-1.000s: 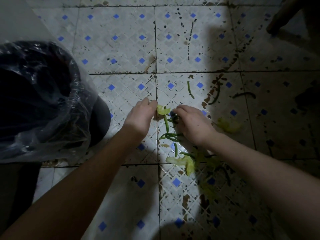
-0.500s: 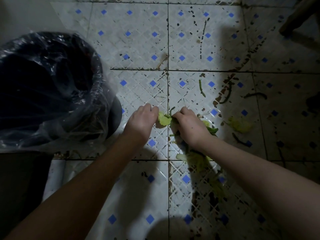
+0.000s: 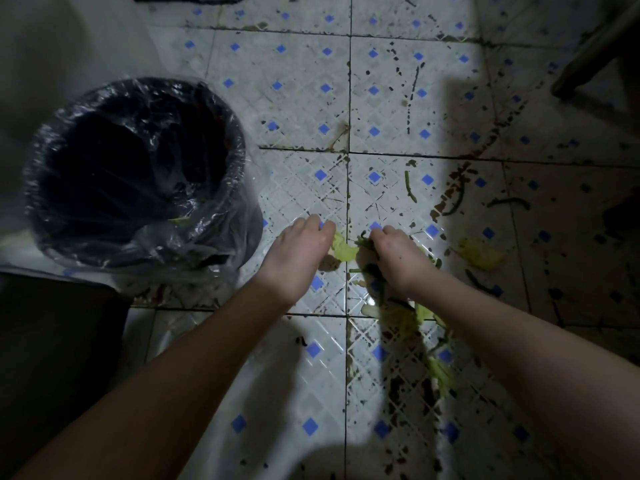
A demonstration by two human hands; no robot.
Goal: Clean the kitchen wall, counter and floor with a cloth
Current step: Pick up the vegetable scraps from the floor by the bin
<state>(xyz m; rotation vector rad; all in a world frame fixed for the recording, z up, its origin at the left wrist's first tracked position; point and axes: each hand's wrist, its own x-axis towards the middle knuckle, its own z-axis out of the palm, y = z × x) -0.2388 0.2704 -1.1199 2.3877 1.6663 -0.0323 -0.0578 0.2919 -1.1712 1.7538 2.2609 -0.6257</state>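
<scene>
Left hand point(image 3: 299, 252) knuckles-up on floor point(image 3: 298, 386), fingertips touching pale leaf point(image 3: 344, 250); its grip hidden under hand, cannot tell. Right hand point(image 3: 398, 259) just beside, grip curled round green scraps point(image 3: 363, 241). Lined bin point(image 3: 239, 157) near, left of hands. Floor tiles spattered dark.

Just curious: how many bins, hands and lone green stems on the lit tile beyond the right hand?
Bin: 1
Hands: 2, left hand and right hand gripping vegetable scraps
Green stem: 1
Total: 4
</scene>
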